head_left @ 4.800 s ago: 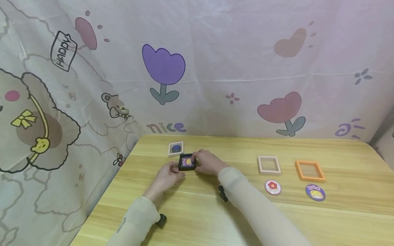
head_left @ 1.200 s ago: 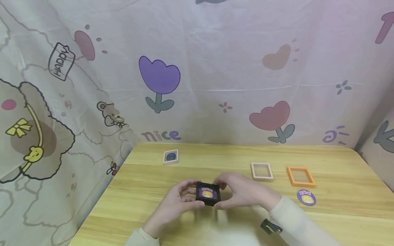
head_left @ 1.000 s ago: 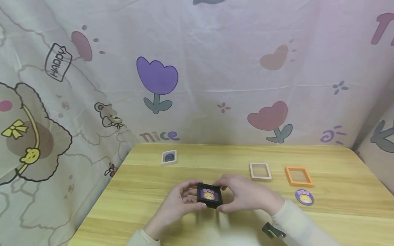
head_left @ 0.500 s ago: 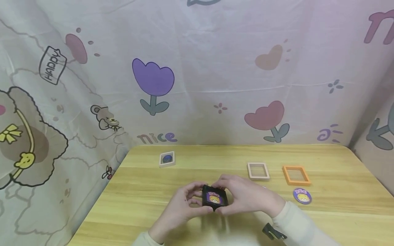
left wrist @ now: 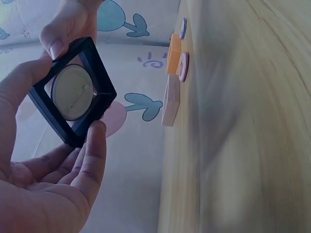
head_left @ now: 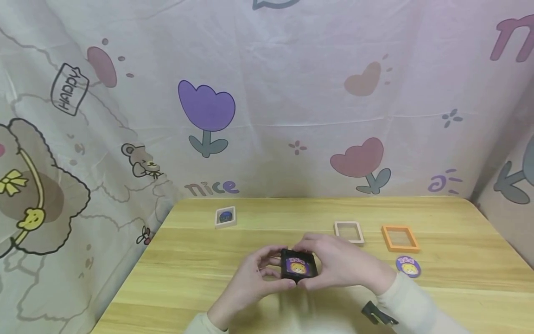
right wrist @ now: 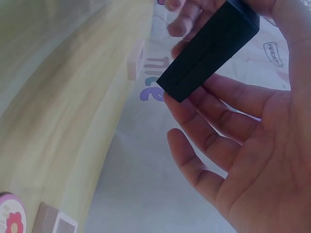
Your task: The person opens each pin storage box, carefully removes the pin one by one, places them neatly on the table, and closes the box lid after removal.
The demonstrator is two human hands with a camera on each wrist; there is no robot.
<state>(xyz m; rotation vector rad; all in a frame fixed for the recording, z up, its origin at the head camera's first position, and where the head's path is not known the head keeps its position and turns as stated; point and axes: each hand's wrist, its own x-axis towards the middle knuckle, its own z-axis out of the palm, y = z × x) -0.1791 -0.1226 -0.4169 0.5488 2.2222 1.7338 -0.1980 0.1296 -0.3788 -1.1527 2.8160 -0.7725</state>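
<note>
Both hands hold a black square display frame [head_left: 297, 253] up above the table. Set in its clear middle is a round purple badge [head_left: 298, 267] with a yellow bear face. The left wrist view shows the back of that badge [left wrist: 73, 92], pale with a pin. My left hand [head_left: 256, 280] grips the left side, thumb at the near corner and fingers behind. My right hand [head_left: 344, 264] holds the right side between thumb and fingers. From the right wrist, the black frame [right wrist: 209, 51] appears edge-on, some lower fingers of the right hand [right wrist: 257, 150] away from it.
A white frame [head_left: 218, 222] holding a dark blue badge lies far left. To the right are a pale pink frame [head_left: 336, 228], an orange frame [head_left: 385, 237] and a purple bear badge [head_left: 408, 266]. A red-flower badge [right wrist: 13, 218] shows beside the pale frame [right wrist: 46, 221].
From beside the white frame, both hands have brought the black frame nearer and rightward, lifting it. It drifts slightly right in the last second. The flower badge is now hidden in the head view.
</note>
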